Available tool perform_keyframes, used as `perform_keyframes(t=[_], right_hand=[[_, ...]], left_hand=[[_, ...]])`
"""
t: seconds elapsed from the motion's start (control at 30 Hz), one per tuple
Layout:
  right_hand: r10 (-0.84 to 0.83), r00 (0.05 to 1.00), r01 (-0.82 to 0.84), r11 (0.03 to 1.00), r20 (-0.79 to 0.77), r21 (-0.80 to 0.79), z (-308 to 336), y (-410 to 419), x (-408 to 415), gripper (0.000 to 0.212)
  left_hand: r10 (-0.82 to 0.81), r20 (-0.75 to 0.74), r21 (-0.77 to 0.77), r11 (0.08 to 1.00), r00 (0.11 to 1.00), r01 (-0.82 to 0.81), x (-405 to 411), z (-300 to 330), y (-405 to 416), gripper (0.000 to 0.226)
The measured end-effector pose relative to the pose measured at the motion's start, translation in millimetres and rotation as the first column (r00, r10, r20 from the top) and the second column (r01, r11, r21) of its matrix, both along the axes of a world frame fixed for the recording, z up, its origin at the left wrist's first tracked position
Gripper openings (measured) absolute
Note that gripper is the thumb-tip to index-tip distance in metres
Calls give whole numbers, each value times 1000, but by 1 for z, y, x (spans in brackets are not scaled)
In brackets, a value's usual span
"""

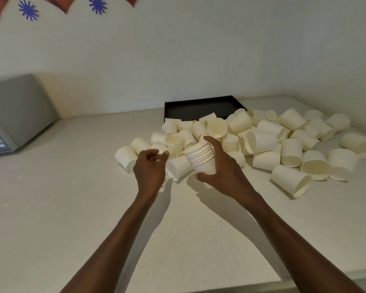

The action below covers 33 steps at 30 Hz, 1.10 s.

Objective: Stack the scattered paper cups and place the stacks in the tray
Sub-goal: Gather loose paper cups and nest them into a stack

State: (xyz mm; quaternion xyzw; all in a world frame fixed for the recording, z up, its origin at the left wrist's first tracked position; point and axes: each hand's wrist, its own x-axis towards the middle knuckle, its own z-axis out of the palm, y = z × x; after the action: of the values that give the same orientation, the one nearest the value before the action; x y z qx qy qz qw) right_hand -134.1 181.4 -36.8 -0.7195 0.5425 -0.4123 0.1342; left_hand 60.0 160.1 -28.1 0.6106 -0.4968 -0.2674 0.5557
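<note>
My right hand grips a stack of several nested white paper cups, held tilted just above the counter. My left hand hovers beside the stack with its fingers curled near a single cup; whether they touch it I cannot tell. Behind both hands, a heap of several loose white cups lies scattered, most on their sides. The black tray sits at the back against the wall, with cups spilling over its front edge.
A grey appliance stands at the far left against the wall. The white counter runs toward me, and its front edge shows at the bottom right. More loose cups reach toward the right corner.
</note>
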Motion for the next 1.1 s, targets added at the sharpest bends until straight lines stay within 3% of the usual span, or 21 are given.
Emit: perform_keyframes(t=[0.1,0.17,0.3,0.47,0.6,0.77,0.97,1.03,1.1], right_hand=[[-14,1000,13,1000,26,19,0,3,-10,99],[-21,1000,21,1000,15,22,1,5,-14,99],[-25,999,26,999,-26,40,1,9,-17,99],[-5,997,11,998,-80,67,-3,10,-23,99],[27,992,-17,997,-127,74,-5,10,-18,97],[51,988,-46,998,-144,36,1,7,-4,100],[52,988,-53,999,-144,-5,0,0,2,102],[50,990,-48,999,-134,17,-2,-3,-2,102],[57,993,-53,998,-105,38,-3,-5,-8,102]], left_hand=[[-1,-35,247,969,999,10,-3,-21,-9,68],[-15,-20,286,958,1000,20,-8,-28,-11,77],[-31,5,226,974,1000,29,-14,-30,-10,67],[79,341,-18,997,937,-78,4,-6,12,40],[130,416,-174,983,900,-61,17,29,22,21],[-68,470,-163,973,880,162,12,50,23,18],[-390,572,4,881,721,473,-3,45,15,25],[-445,495,-12,855,746,518,1,42,4,22],[-335,385,-60,921,860,385,11,37,-16,21]])
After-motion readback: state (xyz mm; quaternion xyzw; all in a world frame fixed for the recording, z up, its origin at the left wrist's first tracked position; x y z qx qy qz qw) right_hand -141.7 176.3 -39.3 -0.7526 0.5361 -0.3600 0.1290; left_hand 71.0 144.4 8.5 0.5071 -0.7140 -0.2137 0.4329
